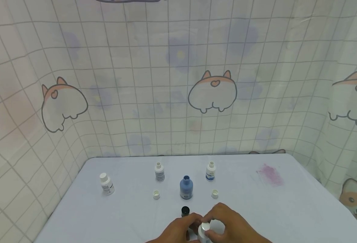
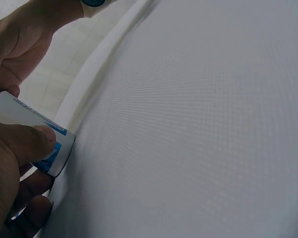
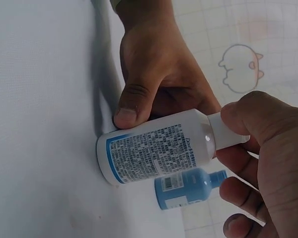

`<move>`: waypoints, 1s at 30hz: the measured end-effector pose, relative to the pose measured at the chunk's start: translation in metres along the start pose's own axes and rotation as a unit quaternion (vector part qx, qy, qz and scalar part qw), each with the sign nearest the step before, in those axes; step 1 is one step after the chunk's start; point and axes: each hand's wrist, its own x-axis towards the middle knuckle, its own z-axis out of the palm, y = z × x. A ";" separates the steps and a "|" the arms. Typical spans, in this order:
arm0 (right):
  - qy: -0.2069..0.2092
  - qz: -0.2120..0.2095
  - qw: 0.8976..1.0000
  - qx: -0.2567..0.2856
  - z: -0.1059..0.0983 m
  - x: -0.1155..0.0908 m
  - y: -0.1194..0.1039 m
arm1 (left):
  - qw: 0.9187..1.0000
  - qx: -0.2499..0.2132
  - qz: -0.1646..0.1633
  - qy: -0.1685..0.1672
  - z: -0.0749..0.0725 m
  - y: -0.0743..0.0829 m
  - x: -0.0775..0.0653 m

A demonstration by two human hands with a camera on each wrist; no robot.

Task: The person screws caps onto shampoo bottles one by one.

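A white bottle with a blue-edged printed label stands close to the front of the table. My left hand grips its body, the thumb lying along the label in the left wrist view. The right hand pinches the bottle's white cap between thumb and fingers. Just beyond the left hand is a small black round-topped thing, its lower part hidden by the fingers. Farther back stands a blue bottle with its neck uncovered.
Two uncapped white bottles, one left and one right, stand at the back. Nearer lie two loose white caps, a left one and a right one. A capped white bottle stands far left. A patterned curtain hangs behind the table.
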 end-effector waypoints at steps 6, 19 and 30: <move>0.042 -0.032 0.998 -0.029 0.003 -0.001 0.001 | 1.000 -0.003 -0.025 0.004 0.000 0.003 0.000; -0.003 -0.005 1.000 -0.006 -0.002 -0.004 -0.001 | 1.000 -0.030 -0.006 -0.002 0.000 0.002 -0.003; 0.010 -0.037 0.999 0.014 -0.005 -0.004 0.003 | 0.999 -0.049 0.004 0.017 -0.011 0.002 -0.007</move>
